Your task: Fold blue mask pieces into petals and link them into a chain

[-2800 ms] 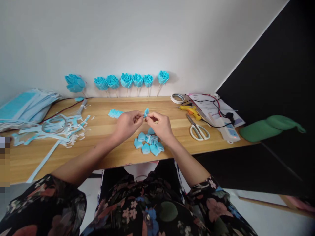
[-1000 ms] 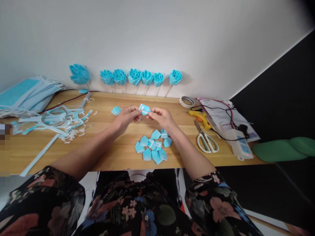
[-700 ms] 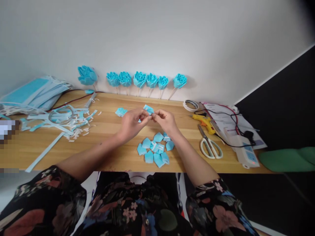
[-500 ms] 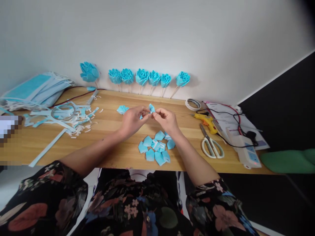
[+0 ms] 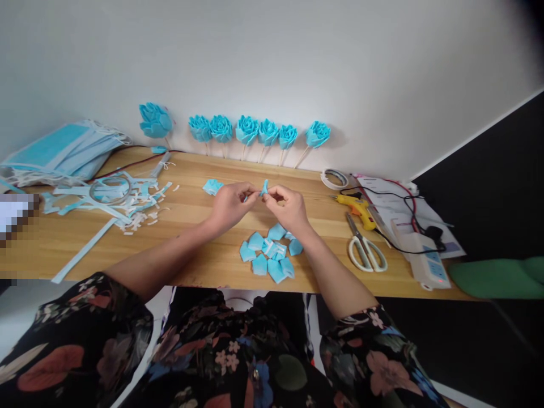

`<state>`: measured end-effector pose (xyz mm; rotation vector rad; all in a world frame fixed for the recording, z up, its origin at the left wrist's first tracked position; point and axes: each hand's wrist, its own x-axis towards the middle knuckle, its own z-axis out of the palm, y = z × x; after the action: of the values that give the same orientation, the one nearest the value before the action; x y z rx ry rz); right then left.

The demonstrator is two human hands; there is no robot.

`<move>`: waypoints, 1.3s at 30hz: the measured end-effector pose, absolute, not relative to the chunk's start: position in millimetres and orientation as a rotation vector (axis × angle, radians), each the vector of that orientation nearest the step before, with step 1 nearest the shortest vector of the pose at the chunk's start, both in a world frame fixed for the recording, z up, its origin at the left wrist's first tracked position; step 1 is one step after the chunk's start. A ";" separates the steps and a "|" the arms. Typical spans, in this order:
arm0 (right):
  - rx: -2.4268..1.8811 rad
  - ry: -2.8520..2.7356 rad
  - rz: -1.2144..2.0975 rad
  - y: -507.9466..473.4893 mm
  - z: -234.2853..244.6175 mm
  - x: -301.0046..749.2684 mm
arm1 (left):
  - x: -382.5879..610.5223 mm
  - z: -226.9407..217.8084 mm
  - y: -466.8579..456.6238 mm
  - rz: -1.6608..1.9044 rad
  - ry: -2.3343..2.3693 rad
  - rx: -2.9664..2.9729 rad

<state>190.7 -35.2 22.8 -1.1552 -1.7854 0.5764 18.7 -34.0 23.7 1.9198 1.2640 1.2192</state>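
Petal of blue fabric (image 5: 265,185), pinched by the left hand (image 5: 233,205) and the right hand (image 5: 289,207) together.
Both hands are nearly closed and meet over the wooden table (image 5: 191,175); the piece is small and looks soft, so probably each side needs its own pinch. At six o'clock from it lie the loose folded petals (image 5: 259,264), seemingly placed for easy reach. Scissors (image 5: 360,240) lie at four o'clock and the yellow glue gun (image 5: 359,209) at three, perhaps to suit the right hand. Between ten and two o'clock, blue flowers on sticks (image 5: 247,131) stand by the wall (image 5: 272,56), maybe to leave working room.
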 end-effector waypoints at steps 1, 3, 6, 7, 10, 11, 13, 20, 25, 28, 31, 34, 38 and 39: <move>-1.156 -1.774 0.610 -35.1 23.5 190.9 | 18.7 23.8 -33.6 1.212 1.266 1.914; -1.162 -1.753 0.681 -33.6 23.9 192.3 | 18.6 25.3 -32.6 1.200 1.266 1.913; -1.165 -1.665 0.788 -27.4 21.4 196.6 | 14.4 31.4 -30.2 1.223 1.287 1.898; -1.160 -1.611 0.834 -24.7 20.2 198.3 | 10.3 34.2 -29.2 1.238 1.309 1.892; -1.127 -1.441 0.984 -17.3 17.1 202.7 | -16.0 41.7 -25.6 1.279 1.404 1.875; -1.114 -1.405 1.022 -15.8 16.8 203.5 | -29.9 43.2 -24.3 1.297 1.442 1.868; -1.086 -1.369 1.067 -14.9 17.0 204.0 | -63.9 44.0 -22.3 1.297 1.560 1.882; -1.052 -1.359 1.083 -18.7 17.5 200.7 | -184.1 30.5 -21.5 1.132 1.987 1.886; -1.060 -1.380 1.093 -19.9 14.0 198.0 | -221.0 30.0 -13.5 1.034 1.929 1.998; -1.052 -1.402 1.085 -21.1 13.2 197.6 | -210.5 38.3 -11.9 1.084 2.056 2.095; -1.035 -1.454 1.092 -22.8 13.5 197.9 | -168.6 49.1 -17.0 1.115 1.898 2.204; -1.014 -1.516 1.101 -24.4 14.4 197.6 | -107.0 56.7 -27.6 0.995 1.500 2.091; -1.008 -1.518 1.114 -25.2 15.0 195.3 | -33.4 53.1 -34.7 0.904 1.099 1.852; -1.008 -1.515 1.113 -25.0 14.9 195.1 | -20.8 50.3 -33.7 0.905 1.059 1.762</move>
<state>195.1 -25.0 14.9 -1.0075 -1.5148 1.1133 -20.8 -33.7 50.3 1.7615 1.0595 0.9048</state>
